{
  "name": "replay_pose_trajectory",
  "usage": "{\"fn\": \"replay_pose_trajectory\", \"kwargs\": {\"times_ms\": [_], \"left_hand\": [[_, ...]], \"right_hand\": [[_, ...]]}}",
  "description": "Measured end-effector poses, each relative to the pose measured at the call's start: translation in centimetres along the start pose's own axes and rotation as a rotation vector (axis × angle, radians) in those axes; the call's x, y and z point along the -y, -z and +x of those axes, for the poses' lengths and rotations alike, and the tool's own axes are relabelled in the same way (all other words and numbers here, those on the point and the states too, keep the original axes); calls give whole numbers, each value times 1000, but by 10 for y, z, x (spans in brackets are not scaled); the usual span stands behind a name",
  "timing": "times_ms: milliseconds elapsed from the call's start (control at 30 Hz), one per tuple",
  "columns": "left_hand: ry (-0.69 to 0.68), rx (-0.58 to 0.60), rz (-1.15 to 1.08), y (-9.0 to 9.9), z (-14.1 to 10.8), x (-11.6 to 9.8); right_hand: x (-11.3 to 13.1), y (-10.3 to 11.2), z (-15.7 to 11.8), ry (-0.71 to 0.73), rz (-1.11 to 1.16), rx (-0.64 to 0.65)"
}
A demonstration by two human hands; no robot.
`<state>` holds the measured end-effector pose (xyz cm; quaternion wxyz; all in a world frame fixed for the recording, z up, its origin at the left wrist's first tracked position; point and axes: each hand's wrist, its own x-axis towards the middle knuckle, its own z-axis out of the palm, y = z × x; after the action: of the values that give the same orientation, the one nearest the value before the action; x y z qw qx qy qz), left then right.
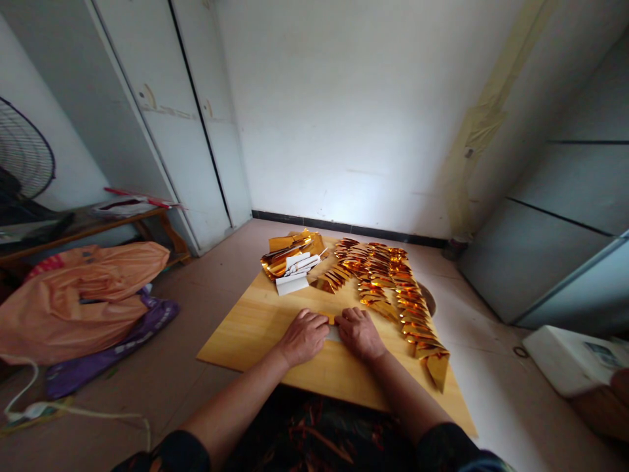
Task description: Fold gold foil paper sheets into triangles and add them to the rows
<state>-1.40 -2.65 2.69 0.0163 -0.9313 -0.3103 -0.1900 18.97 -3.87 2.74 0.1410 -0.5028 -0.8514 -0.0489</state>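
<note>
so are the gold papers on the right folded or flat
Folded: the gold papers lie in overlapping rows with creased, pointed ends.

The single view looks from the person's head, above and behind the fingers (pixel 314 319), facing forward and down along both forearms (pixel 246 400). It sits near enough that the lap (pixel 314 429) shows below the fingers (the sleeves (pixel 170 452) too), yet takes in the board (pixel 260 331) around them, the wall (pixel 344 131) beyond and the fan (pixel 27 154) far left of them.

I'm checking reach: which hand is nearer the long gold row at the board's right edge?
Right: the right hand is left of the long gold row; the left hand is farther left.
</note>
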Motion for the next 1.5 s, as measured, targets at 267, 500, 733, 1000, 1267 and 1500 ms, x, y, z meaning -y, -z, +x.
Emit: {"fn": "replay_pose_trajectory", "kwargs": {"times_ms": [267, 500, 733, 1000, 1267, 1500], "left_hand": [[39, 11, -18, -1, -1, -3], [62, -1, -39, -4, 0, 5], [80, -19, -56, -6, 9, 10], [95, 3, -36, -8, 15, 2], [116, -84, 30, -21, 12, -3], [110, -95, 11, -23, 6, -2]], "right_hand": [[-13, 12, -25, 81, 138, -20], [-23, 11, -30, 112, 275, 16], [-18, 2, -23, 27, 263, 4], [-16, 0, -20, 15, 246, -18], [-16, 12, -21, 43, 300, 5], [-18, 7, -22, 20, 320, -1]]}}
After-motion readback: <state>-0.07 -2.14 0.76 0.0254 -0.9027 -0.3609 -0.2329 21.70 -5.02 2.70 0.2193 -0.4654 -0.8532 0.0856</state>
